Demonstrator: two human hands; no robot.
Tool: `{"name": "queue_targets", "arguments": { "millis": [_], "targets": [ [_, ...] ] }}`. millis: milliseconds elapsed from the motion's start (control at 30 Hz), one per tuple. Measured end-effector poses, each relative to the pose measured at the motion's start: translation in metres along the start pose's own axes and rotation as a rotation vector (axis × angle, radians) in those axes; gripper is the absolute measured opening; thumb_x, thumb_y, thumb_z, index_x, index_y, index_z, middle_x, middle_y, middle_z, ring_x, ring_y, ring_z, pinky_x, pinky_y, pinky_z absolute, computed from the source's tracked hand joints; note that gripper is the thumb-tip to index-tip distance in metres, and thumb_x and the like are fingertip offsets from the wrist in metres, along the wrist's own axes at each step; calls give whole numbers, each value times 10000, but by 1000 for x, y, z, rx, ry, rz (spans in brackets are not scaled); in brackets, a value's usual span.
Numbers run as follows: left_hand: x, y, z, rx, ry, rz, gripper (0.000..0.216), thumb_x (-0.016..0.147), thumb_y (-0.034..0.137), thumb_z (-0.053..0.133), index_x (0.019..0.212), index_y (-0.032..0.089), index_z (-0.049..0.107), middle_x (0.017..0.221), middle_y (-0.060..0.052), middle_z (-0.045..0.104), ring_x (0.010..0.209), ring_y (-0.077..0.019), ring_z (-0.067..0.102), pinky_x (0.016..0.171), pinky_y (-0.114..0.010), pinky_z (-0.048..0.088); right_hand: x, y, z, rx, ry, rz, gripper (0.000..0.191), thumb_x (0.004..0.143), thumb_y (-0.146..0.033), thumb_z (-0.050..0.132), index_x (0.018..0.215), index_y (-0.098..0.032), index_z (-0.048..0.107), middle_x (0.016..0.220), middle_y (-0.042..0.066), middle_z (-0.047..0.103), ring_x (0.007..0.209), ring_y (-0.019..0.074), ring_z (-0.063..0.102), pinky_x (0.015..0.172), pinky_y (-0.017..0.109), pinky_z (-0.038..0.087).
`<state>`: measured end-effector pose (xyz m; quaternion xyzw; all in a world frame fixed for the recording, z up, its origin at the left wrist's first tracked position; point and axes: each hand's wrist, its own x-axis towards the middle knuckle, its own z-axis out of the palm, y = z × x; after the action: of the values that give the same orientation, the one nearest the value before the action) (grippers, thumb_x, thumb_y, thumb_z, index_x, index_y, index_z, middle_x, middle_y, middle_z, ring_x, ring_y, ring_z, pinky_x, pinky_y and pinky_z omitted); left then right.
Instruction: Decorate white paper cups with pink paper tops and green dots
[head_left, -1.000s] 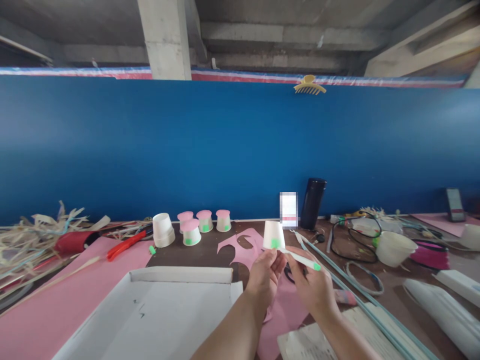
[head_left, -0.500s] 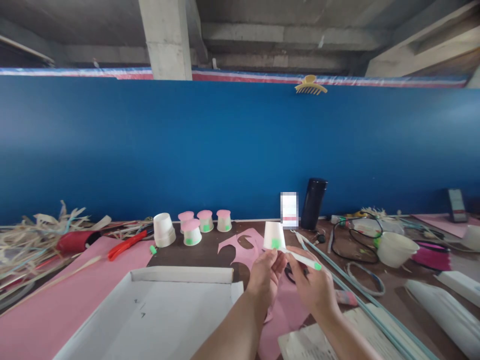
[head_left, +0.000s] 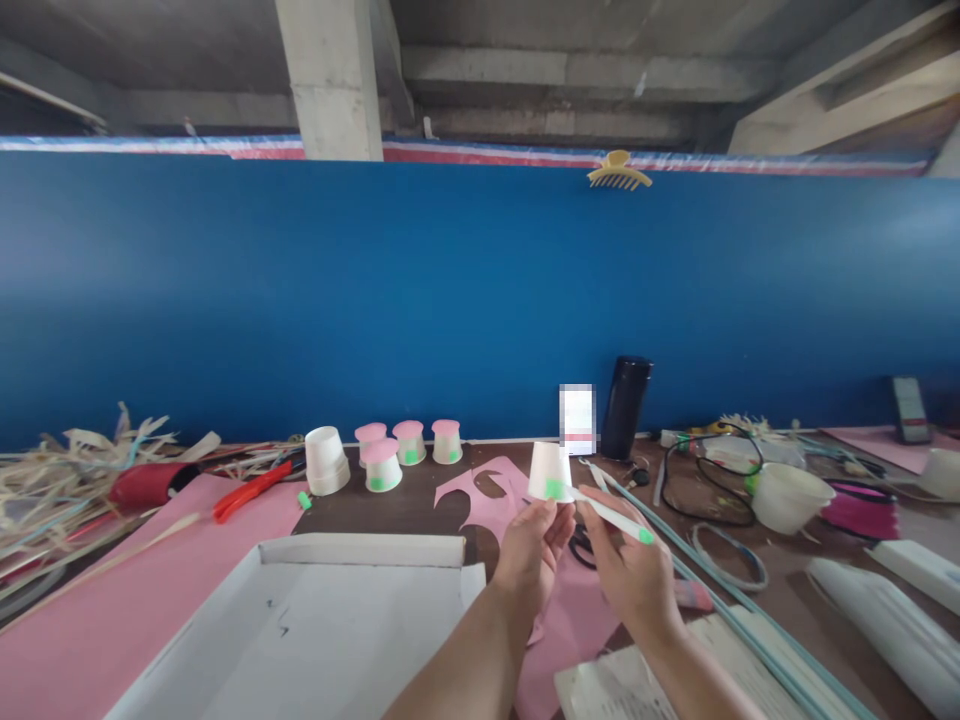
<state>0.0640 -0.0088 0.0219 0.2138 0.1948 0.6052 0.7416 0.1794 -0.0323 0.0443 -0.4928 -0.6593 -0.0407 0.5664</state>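
Presumably for steadiness, left hand point(head_left: 527, 560) pinches inverted paper cup point(head_left: 549, 466). Right hand point(head_left: 636, 580) firmly grips green-ended marker point(head_left: 611, 514), tip toward cup.

My right hand point(head_left: 630, 565) has drawn a little outward, to the right, since the earlier views, and the white marker point(head_left: 613, 515) has gone with it: its green end point(head_left: 646, 537) now sits farther right and slightly lower. The marker slopes more steeply than before, and its tip has climbed from the lower edge of the green patch point(head_left: 555, 490) to the patch's right side. The white cup point(head_left: 550, 465) has shifted slightly right and leans a touch more (a small change, easily missed), carrying the patch right and down. More of the dark loop point(head_left: 576, 553) between my wrists shows now.
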Motion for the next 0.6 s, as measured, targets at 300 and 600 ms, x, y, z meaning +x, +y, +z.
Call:
{"name": "queue_targets", "arguments": {
  "millis": [300, 600],
  "targets": [
    [-4, 1, 1, 36, -60, 7, 207, 737, 294, 776, 846, 129, 717, 920, -85, 701, 935, -175, 643, 938, -293, 454, 0, 1, 2, -17, -20, 29, 252, 907, -368, 536, 1055, -217, 674, 1018, 58, 723, 956, 207, 676, 831, 306, 528],
    [-3, 1, 1, 48, -41, -3, 210, 718, 288, 793, 834, 131, 715, 899, -78, 695, 918, -169, 641, 930, -288, 451, 0, 0, 1, -41, -48, 42, 263, 908, -385, 523, 1027, -214, 684, 1000, 59, 727, 938, 210, 683, 825, 309, 532]
  ]
}}
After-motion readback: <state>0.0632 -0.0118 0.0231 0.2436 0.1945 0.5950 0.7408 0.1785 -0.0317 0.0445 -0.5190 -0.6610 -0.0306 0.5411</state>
